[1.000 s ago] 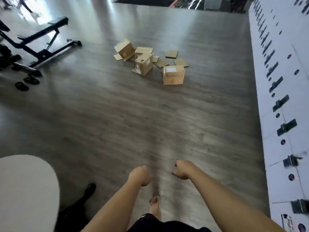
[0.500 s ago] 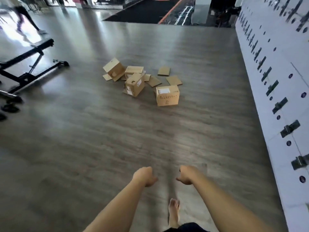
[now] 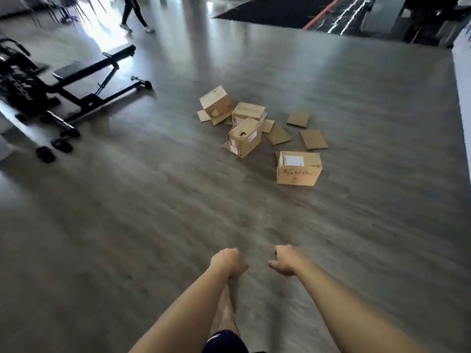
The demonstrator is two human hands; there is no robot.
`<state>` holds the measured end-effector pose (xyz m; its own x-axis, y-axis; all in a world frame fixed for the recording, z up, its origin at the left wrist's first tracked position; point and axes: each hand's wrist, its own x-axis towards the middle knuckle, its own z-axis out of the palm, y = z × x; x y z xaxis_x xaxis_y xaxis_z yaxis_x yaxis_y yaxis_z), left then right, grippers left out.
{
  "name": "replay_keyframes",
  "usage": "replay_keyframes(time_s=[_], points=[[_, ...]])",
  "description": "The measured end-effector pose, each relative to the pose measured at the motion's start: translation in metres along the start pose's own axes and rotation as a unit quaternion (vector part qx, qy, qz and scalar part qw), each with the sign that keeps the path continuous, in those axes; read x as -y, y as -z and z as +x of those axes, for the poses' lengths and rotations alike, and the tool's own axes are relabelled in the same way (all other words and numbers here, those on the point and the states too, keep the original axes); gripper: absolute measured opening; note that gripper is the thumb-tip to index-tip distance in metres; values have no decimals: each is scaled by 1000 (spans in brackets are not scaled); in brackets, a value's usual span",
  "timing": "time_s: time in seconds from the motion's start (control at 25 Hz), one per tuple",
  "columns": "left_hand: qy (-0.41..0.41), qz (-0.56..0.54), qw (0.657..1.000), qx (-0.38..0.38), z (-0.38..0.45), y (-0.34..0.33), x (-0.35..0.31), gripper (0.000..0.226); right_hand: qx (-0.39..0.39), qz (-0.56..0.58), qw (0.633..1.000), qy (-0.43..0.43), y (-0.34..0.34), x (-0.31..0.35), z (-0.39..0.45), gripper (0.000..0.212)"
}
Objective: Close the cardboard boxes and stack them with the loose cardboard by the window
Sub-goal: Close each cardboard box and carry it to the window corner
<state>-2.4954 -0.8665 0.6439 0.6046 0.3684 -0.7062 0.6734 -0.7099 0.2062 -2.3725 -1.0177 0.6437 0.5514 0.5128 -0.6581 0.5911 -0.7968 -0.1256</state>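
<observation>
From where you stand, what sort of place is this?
Probably a gym: a black weight bench stands at left on a wide wood-look floor, with small weight plates lying beside it.

Single head-worn view — forward and down over floor (image 3: pixel 127 225), boxes (image 3: pixel 298 168) well ahead.

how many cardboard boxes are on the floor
4: handwritten box nearest, alone at right; labelled box tilted in the middle; box just behind it; tipped box farthest left. Others may be hidden.
</observation>
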Motion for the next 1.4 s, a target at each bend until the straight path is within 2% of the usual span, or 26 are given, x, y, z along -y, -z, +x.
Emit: replay_keyframes(time_s=[0.2, 0.32, 0.4, 0.64, 0.96, 1.16, 1.4], points=[[-14, 7, 1000, 12, 93, 91, 26, 54, 28, 13, 999, -31, 71, 35, 90, 54], [-11, 2, 1000, -4, 147, 154, 39, 53, -1, 39, 998, -42, 130, 55, 143, 53], [-7, 0, 1000, -12, 174, 187, 43, 51, -11, 37, 999, -29, 161, 69, 173, 54], [-4, -37, 999, -12, 268, 276, 46, 48, 27, -1, 1000, 12, 240, 95, 294, 51], [92, -103, 989, -46, 384, 403, 57, 58, 44, -62, 995, 56, 391, 106, 461, 55], [109, -138, 984, -38, 447, 463, 73, 60, 54, -93, 991, 83, 460, 157, 547, 57], [114, -126, 985, -15, 543, 545, 147, 58, 69, -92, 990, 87, 509, 246, 652, 57]])
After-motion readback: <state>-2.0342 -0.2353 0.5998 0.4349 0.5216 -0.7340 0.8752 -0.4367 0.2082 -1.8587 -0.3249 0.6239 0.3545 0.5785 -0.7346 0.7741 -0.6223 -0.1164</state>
